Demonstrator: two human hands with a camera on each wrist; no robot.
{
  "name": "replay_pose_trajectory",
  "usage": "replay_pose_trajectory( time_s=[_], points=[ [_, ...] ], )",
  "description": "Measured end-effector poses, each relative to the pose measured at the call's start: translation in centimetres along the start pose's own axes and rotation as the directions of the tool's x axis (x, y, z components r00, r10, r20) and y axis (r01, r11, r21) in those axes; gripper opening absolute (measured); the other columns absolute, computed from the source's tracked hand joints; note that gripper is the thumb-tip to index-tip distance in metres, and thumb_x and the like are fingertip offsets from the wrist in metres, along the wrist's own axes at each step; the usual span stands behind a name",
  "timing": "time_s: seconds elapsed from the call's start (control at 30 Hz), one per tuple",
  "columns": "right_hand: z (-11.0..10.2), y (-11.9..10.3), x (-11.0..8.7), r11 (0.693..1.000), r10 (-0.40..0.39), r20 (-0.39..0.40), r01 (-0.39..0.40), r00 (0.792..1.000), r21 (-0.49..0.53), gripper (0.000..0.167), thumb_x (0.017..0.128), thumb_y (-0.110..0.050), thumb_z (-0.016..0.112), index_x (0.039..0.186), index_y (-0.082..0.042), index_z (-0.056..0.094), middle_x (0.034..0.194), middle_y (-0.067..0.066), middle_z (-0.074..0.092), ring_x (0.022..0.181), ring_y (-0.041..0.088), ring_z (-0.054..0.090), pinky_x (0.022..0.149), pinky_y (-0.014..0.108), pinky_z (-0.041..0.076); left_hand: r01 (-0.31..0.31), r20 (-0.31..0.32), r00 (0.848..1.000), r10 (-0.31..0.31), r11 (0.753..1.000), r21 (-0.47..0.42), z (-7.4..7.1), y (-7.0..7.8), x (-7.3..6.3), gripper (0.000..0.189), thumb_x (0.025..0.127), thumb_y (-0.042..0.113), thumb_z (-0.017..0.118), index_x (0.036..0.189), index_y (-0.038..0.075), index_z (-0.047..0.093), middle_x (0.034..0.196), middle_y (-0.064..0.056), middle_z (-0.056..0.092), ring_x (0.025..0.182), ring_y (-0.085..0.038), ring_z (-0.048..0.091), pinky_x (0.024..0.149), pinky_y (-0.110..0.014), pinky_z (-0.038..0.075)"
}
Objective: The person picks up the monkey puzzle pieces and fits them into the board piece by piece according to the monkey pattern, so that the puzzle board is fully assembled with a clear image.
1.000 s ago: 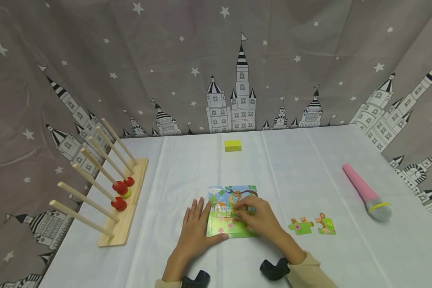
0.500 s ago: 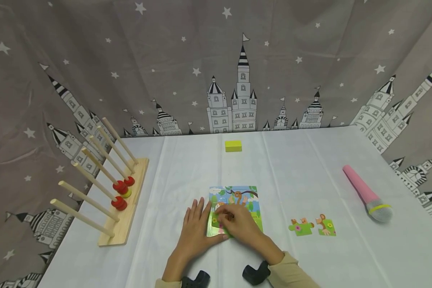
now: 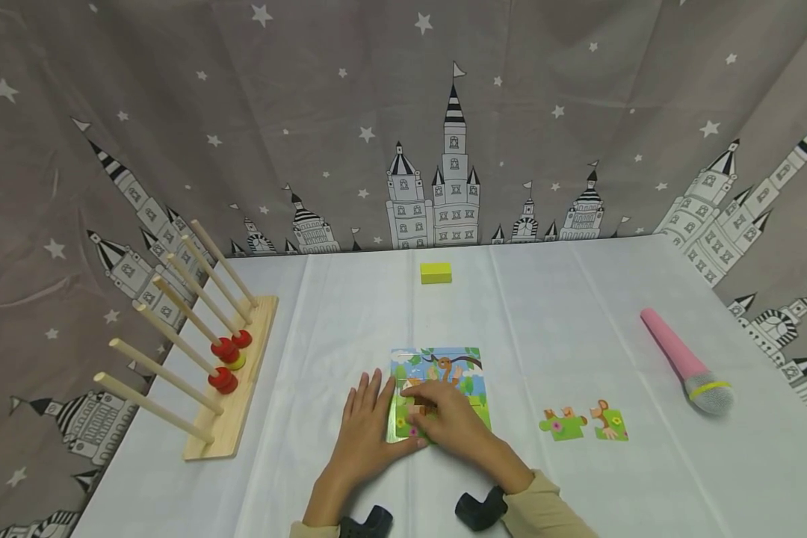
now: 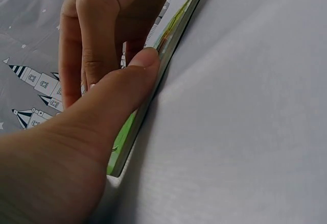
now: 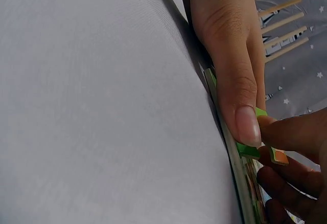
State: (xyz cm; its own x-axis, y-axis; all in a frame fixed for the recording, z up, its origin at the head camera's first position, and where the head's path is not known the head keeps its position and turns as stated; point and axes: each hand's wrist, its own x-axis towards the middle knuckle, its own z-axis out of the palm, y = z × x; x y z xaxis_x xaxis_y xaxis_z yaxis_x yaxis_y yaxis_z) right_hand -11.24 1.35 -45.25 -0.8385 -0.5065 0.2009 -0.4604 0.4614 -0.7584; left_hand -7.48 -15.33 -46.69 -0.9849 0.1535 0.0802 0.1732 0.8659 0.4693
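Observation:
A picture puzzle in a shallow tray [image 3: 469, 357] lies in front of me, showing a bird on a branch, sky and green grass. My left hand [image 3: 365, 432] lies beside its left edge, fingers straight, thumb along the front edge. With thumb and fingers my right hand [image 3: 462, 424] pinches a green puzzle piece with an orange patch [image 5: 279, 156] at the tray's front left; the hand covers the middle of the picture. Two loose puzzle pieces lie to the right: a green one with a pink flower [image 3: 562, 427] and one with a monkey [image 3: 610, 423].
A wooden peg stand [image 3: 242, 403] with red and yellow rings is at the left. A yellow block [image 3: 436, 273] sits at the back, and a pink toy microphone [image 3: 679, 350] lies at the right. A grey castle-print curtain [image 3: 350, 112] hangs behind the table.
My right hand has moved left across the puzzle, from its right middle to the front left corner, uncovering the right side. My left hand has stayed in place.

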Motion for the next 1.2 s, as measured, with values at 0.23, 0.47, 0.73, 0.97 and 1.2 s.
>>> replay_pose_trajectory(
  time_s=[0.23, 0.47, 0.73, 0.97, 1.2],
  points=[
    [0.01, 0.18, 0.04, 0.992, -0.032, -0.006, 0.031, 0.999, -0.125, 0.035, 0.076, -0.021, 0.072, 0.110, -0.014, 0.066, 0.101, -0.001, 0.060, 0.091, 0.012, 0.053, 0.079, 0.029, 0.042, -0.007, 0.001, 1.000, 0.007, 1.000, 0.014, -0.01, 0.02, 0.02, 0.102, 0.066, 0.067, 0.062, 0.142, 0.008, 0.029, 0.150, -0.018, 0.021, 0.141, -0.034, 0.010, 0.113, -0.051, 0.009],
    [0.21, 0.42, -0.07, 0.980, -0.045, 0.003, 0.045, 0.999, -0.195, 0.039, 0.076, -0.029, 0.071, 0.112, -0.015, 0.065, 0.127, 0.009, 0.051, 0.119, 0.028, 0.043, 0.097, 0.054, 0.032, -0.015, 0.006, 1.000, 0.015, 1.000, 0.017, -0.14, -0.01, -0.07, 0.103, 0.066, 0.068, 0.062, 0.142, 0.007, 0.029, 0.150, -0.019, 0.020, 0.140, -0.036, 0.010, 0.113, -0.053, 0.009],
    [0.21, 0.63, -0.60, 0.971, 0.001, 0.083, 0.019, 0.997, -0.240, 0.045, 0.084, -0.036, 0.061, 0.124, -0.015, 0.057, 0.146, 0.013, 0.032, 0.136, 0.035, 0.024, 0.105, 0.063, 0.020, -0.026, -0.008, 1.000, 0.026, 0.999, 0.030, -0.06, -0.03, -0.02, 0.103, 0.065, 0.069, 0.061, 0.141, 0.007, 0.030, 0.149, -0.019, 0.023, 0.140, -0.036, 0.012, 0.112, -0.054, 0.011],
    [0.21, 0.60, -0.80, 0.960, -0.004, 0.111, 0.035, 0.994, -0.276, 0.045, 0.088, -0.037, 0.055, 0.128, -0.015, 0.053, 0.148, 0.015, 0.027, 0.137, 0.039, 0.020, 0.104, 0.064, 0.024, -0.026, -0.012, 1.000, 0.026, 0.999, 0.027, -0.04, 0.04, 0.02, 0.102, 0.065, 0.068, 0.062, 0.141, 0.007, 0.031, 0.148, -0.019, 0.024, 0.140, -0.036, 0.013, 0.112, -0.054, 0.011],
    [0.16, 0.48, -0.77, 0.956, -0.004, 0.136, 0.044, 0.991, -0.291, 0.046, 0.089, -0.037, 0.053, 0.129, -0.015, 0.052, 0.148, 0.016, 0.025, 0.138, 0.039, 0.018, 0.108, 0.058, 0.020, -0.022, -0.018, 1.000, 0.023, 0.999, 0.026, -0.02, 0.05, 0.02, 0.102, 0.065, 0.067, 0.063, 0.141, 0.007, 0.031, 0.148, -0.019, 0.024, 0.140, -0.036, 0.013, 0.112, -0.053, 0.011]
  ],
)
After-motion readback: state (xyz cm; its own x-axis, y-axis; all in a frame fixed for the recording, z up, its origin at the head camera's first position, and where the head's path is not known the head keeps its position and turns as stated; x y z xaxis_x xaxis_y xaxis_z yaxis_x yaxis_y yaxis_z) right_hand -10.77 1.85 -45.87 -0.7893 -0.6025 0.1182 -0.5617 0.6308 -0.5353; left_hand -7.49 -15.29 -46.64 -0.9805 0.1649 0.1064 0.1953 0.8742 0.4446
